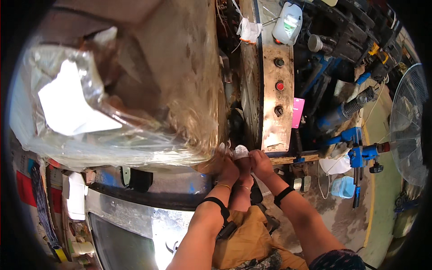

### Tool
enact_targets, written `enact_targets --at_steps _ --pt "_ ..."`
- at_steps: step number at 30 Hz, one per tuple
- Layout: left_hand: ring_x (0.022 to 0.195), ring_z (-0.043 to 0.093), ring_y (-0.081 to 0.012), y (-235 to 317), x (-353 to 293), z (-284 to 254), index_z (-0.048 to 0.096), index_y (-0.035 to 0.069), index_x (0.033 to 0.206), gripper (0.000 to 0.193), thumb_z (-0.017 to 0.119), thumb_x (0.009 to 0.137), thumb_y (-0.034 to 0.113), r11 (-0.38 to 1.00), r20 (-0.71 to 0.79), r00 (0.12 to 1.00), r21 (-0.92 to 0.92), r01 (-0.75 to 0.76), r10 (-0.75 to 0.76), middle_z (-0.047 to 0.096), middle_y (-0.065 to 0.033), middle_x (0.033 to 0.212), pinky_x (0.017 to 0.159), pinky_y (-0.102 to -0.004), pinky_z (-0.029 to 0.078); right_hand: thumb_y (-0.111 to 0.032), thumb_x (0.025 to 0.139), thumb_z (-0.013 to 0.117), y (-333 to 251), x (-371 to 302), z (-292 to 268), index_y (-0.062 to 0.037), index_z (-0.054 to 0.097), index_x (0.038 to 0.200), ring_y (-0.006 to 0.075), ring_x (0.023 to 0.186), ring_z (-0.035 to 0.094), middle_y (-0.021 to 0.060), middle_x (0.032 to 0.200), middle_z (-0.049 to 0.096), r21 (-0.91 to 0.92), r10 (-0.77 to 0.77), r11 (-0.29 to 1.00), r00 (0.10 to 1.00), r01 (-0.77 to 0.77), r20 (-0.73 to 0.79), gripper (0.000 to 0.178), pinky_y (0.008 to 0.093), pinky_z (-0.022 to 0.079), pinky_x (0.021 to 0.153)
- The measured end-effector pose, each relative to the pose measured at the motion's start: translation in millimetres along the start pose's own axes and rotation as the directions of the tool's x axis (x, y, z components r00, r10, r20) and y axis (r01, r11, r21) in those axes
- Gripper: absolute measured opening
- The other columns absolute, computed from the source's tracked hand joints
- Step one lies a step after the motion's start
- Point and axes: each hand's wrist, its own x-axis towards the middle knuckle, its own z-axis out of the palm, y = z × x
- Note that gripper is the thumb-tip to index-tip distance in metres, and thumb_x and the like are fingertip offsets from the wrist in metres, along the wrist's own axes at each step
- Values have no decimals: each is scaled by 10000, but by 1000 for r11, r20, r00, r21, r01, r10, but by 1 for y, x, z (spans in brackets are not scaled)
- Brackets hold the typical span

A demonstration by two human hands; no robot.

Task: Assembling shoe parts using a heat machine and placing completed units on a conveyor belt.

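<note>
Evidently the clear plastic wrap [121,135] is thin, limp and slippery; left hand [226,168] and right hand [260,163] both pinch its gathered, crumpled end [240,151], the firmest hold.

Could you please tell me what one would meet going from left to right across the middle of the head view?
Plastic-wrapped bundle → left hand → right hand → button panel → pink tag → blue clamp → fan.
</note>
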Motion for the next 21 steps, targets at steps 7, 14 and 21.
enact_targets --at_steps 7,14,21 --pt "1063 618 -421 44 7 -49 509 -59 1173 366 547 871 145 966 571 811 -115 229 -125 625 -319 1094 912 -458 498 -63 852 558 19 -8 -8 -44 551 1044 396 912 611 178 980 609 -135 226 971 945 -199 237 193 464 512 741" --pt "1059 631 -386 65 11 -97 593 -53 1109 343 560 865 185 956 692 712 -111 272 -122 637 -293 1102 910 -455 499 -59 804 592 0 -41 -9 -54 560 972 396 823 606 188 923 594 -235 216 960 942 -155 259 171 463 511 675" --pt "1006 663 -356 52 -2 -54 623 -36 1121 376 544 877 240 983 820 550 -79 -164 158 685 -243 1004 874 -432 508 27 789 495 55 -47 35 -52 541 875 152 788 586 49 808 581 313 627 678 745 -666 226 126 322 473 664"
